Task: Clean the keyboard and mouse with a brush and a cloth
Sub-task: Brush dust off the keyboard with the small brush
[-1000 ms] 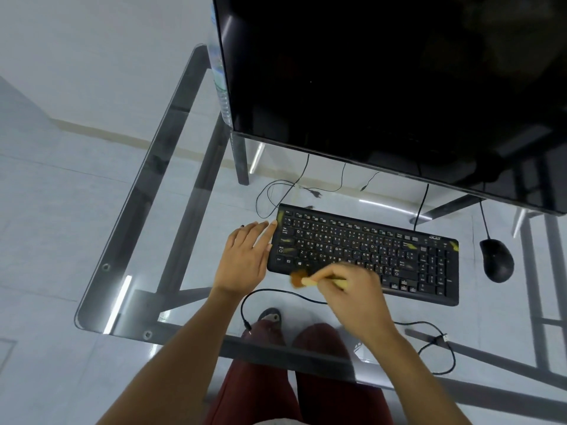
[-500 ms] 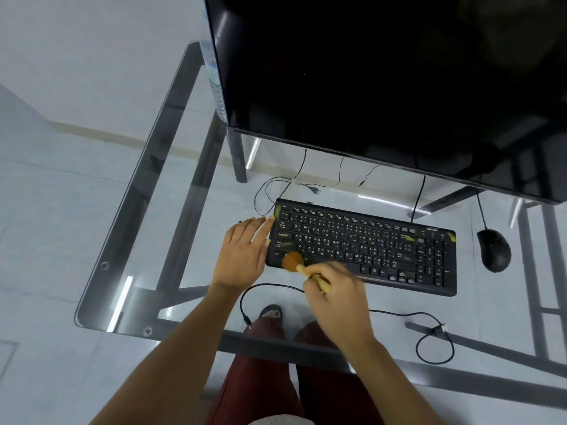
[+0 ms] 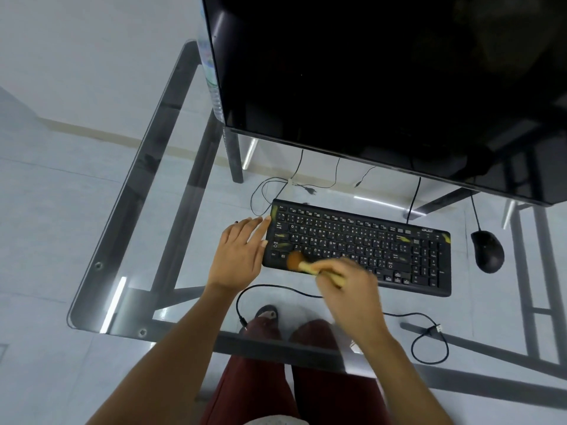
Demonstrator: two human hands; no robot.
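Beside the flat, bracing left hand [image 3: 242,256], right hand [image 3: 346,279] grips brush [image 3: 299,262] on keyboard [image 3: 362,243]; recommend light strokes along key rows.

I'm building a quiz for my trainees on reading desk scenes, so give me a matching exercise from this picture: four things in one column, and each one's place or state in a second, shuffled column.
Things:
1. brush
2. left hand
3. mouse
4. loose cable end

Places or states:
A. lies on the glass table, to the right of the keyboard, untouched
B. gripped by the right hand, bristles on the keyboard's lower left keys
C. rests flat against the keyboard's left edge
D. lies unplugged near the table's front edge

Pairs: 1-B, 2-C, 3-A, 4-D
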